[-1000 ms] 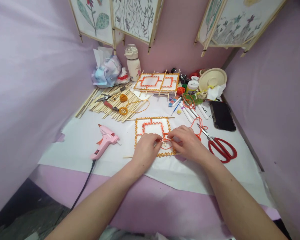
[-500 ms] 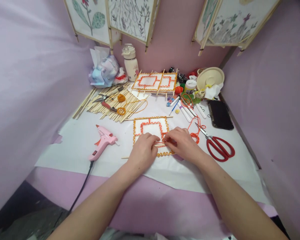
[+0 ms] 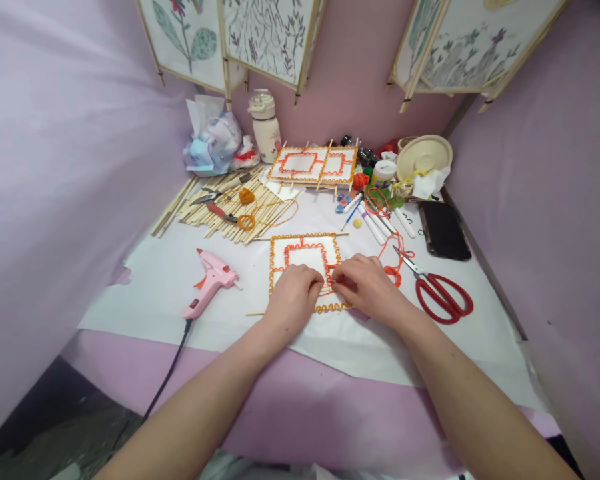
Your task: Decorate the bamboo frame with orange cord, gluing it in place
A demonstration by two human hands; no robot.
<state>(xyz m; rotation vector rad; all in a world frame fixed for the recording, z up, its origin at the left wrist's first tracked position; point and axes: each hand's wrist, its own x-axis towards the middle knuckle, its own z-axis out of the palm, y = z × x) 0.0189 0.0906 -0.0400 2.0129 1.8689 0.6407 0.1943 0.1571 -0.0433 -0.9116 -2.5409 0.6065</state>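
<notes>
A small rectangular stick frame (image 3: 305,235), edged with wavy yellow yarn and an inner rectangle of orange yarn, lies flat on the white paper before me. Both hands work over its lower right part. My left hand (image 3: 297,290) is closed in a pinch by the orange yarn (image 3: 326,291) at the inner rectangle's bottom corner. Facing it, my right hand (image 3: 363,283) pinches the same yarn, thumb and forefinger together. The fingertips almost meet and cover part of the yarn. More orange yarn trails from a loose coil (image 3: 393,275) beyond my right hand.
Red-handled scissors (image 3: 437,293) lie right, below a phone (image 3: 444,230). A pink glue gun (image 3: 210,283) with a cord is at left. Behind are bamboo sticks (image 3: 200,217), pliers (image 3: 223,212), markers (image 3: 373,223), a second yarn-trimmed frame (image 3: 313,180) and a bottle (image 3: 265,130). Paper lanterns (image 3: 265,40) hang above.
My left fingers have shifted slightly right, closer to my right fingertips, and now press together more. My right hand stays almost in place. The whole view has moved a little.
</notes>
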